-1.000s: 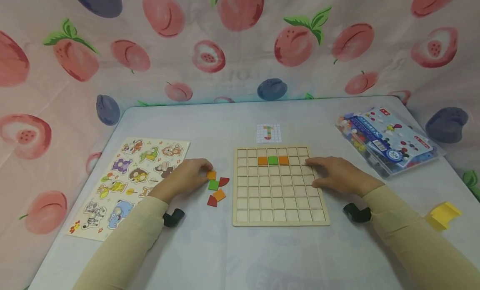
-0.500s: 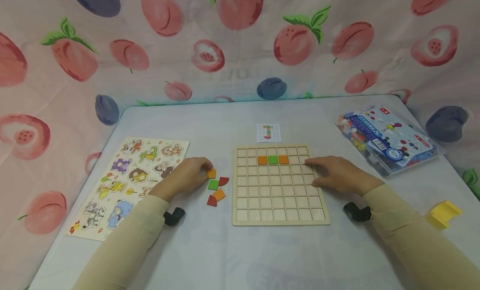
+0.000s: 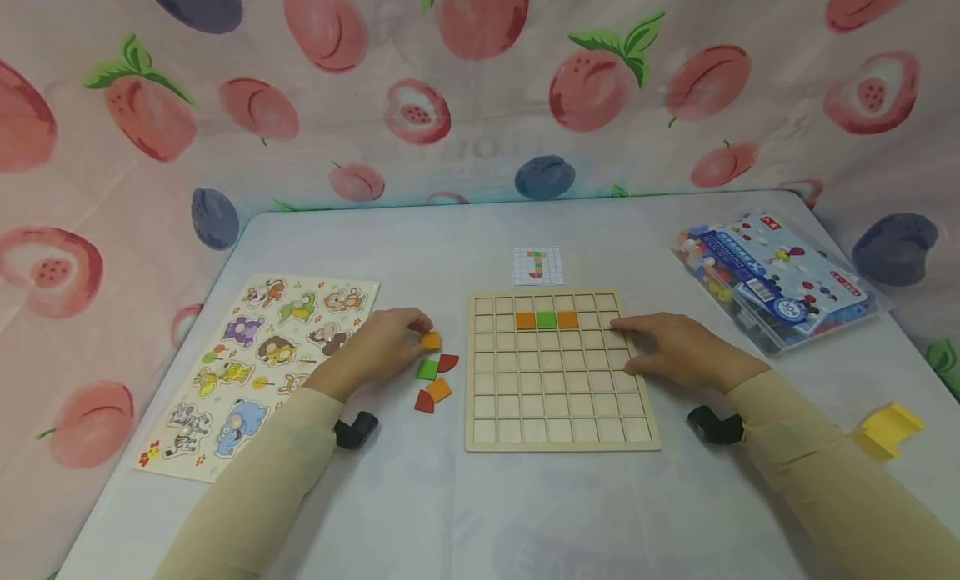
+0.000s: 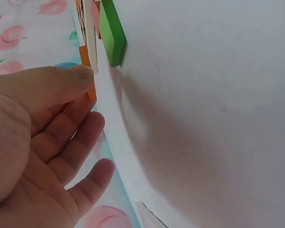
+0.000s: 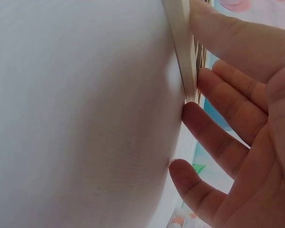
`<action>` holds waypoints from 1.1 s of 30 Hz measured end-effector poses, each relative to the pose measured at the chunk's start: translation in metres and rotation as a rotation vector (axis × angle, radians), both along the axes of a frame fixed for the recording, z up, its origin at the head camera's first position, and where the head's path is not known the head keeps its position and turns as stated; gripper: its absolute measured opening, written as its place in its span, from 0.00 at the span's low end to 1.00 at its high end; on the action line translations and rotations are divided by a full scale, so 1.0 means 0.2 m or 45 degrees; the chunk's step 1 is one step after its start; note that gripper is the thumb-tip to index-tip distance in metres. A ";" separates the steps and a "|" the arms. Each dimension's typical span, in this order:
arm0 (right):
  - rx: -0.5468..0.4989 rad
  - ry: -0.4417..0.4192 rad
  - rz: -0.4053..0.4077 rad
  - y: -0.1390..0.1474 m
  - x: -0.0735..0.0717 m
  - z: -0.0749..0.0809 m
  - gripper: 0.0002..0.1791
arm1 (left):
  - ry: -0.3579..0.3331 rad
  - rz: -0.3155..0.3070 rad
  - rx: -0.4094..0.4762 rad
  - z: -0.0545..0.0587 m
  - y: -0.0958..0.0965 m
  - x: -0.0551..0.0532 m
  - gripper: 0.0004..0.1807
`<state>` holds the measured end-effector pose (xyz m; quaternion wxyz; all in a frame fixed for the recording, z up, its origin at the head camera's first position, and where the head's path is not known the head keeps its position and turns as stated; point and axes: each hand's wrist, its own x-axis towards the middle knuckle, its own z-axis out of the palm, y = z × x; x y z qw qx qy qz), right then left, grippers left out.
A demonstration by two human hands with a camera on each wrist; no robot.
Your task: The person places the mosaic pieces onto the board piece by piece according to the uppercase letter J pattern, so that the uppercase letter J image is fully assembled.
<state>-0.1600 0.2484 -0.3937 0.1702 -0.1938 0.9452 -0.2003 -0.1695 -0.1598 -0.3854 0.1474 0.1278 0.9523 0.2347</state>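
My left hand (image 3: 386,347) pinches an orange square tile (image 3: 431,341) between thumb and fingers, left of the wooden grid board (image 3: 555,407). In the left wrist view the orange tile (image 4: 91,91) stands on edge in the picture beside the thumb, with a green tile (image 4: 112,35) nearby. On the cloth by that hand lie a green square tile (image 3: 427,369), another orange tile (image 3: 438,390) and two red quarter-round tiles (image 3: 447,362). My right hand (image 3: 678,347) rests its thumb and fingers at the board's right edge. Orange, green (image 3: 547,319) and orange tiles fill three cells in a row.
A small pattern card (image 3: 537,266) lies behind the board. An animal puzzle board (image 3: 258,322) is at the left. To the right stand a clear plastic box of colourful pieces (image 3: 780,284) and a yellow plastic piece (image 3: 887,431).
My left hand has shifted slightly up and right, carrying the orange tile away from the green one. My right hand keeps its place on the board.
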 end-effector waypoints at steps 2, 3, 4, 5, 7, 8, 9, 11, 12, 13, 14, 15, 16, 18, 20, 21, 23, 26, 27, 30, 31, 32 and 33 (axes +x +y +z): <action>-0.005 0.001 0.003 0.00 0.00 0.00 0.38 | -0.019 0.006 0.007 0.00 0.01 0.00 0.16; -0.008 0.001 0.005 0.00 0.01 0.00 0.38 | -0.030 0.009 0.013 0.01 0.02 0.00 0.16; -0.011 0.000 0.005 0.00 0.01 0.00 0.38 | -0.042 0.013 0.020 0.01 0.02 0.00 0.17; -0.011 -0.001 0.005 0.00 0.01 0.00 0.38 | -0.046 0.012 0.023 0.01 0.03 0.00 0.17; -0.009 -0.001 0.006 0.00 0.01 0.00 0.37 | -0.054 0.010 0.029 0.01 0.04 0.00 0.17; -0.007 -0.002 0.005 0.00 0.01 0.00 0.37 | -0.054 0.005 0.032 0.01 0.04 0.00 0.17; -0.005 -0.002 0.003 0.00 0.01 0.00 0.37 | -0.052 -0.001 0.033 0.01 0.05 0.00 0.17; 0.002 -0.001 0.002 0.00 0.00 0.00 0.37 | -0.042 -0.018 0.033 0.01 0.06 0.00 0.16; 0.004 -0.001 0.003 0.00 0.00 0.00 0.38 | -0.038 -0.028 0.033 0.01 0.07 0.00 0.16; 0.004 -0.001 0.004 0.00 0.00 0.00 0.38 | -0.036 -0.034 0.035 0.01 0.07 0.00 0.16; 0.005 -0.002 0.004 0.00 0.00 0.00 0.38 | -0.033 -0.040 0.036 0.01 0.08 -0.01 0.16; 0.005 -0.003 0.004 0.00 0.00 0.00 0.38 | -0.031 -0.045 0.037 0.01 0.08 0.00 0.16; 0.006 -0.003 0.004 0.00 0.00 0.00 0.38 | -0.030 -0.049 0.040 0.02 0.09 0.00 0.16; 0.002 -0.003 0.007 0.00 0.00 0.00 0.37 | -0.026 -0.056 0.043 0.02 0.10 0.00 0.15; -0.002 0.001 0.010 0.00 0.01 0.00 0.37 | -0.030 -0.058 0.050 0.02 0.11 0.00 0.15; -0.004 0.003 0.012 0.00 0.01 0.00 0.37 | -0.030 -0.061 0.055 0.02 0.12 0.00 0.15; -0.006 0.006 0.017 0.00 0.01 0.01 0.37 | -0.030 -0.070 0.063 0.02 0.13 -0.01 0.15; -0.005 0.000 0.012 0.00 0.01 0.01 0.37 | -0.023 -0.087 0.070 0.02 0.15 -0.01 0.15; -0.004 -0.003 0.012 0.00 0.01 0.01 0.37 | -0.017 -0.096 0.069 0.02 0.16 -0.01 0.16; -0.003 -0.012 0.001 0.00 0.01 0.01 0.37 | -0.008 -0.115 0.068 0.02 0.18 -0.01 0.16; -0.003 -0.013 0.000 0.00 0.01 0.01 0.37 | -0.005 -0.122 0.065 0.02 0.19 -0.01 0.17; -0.004 -0.014 -0.001 0.00 0.01 0.01 0.37 | -0.004 -0.128 0.066 0.02 0.20 -0.01 0.17; -0.005 -0.014 -0.001 0.00 0.01 0.01 0.37 | -0.002 -0.135 0.064 0.02 0.20 -0.01 0.17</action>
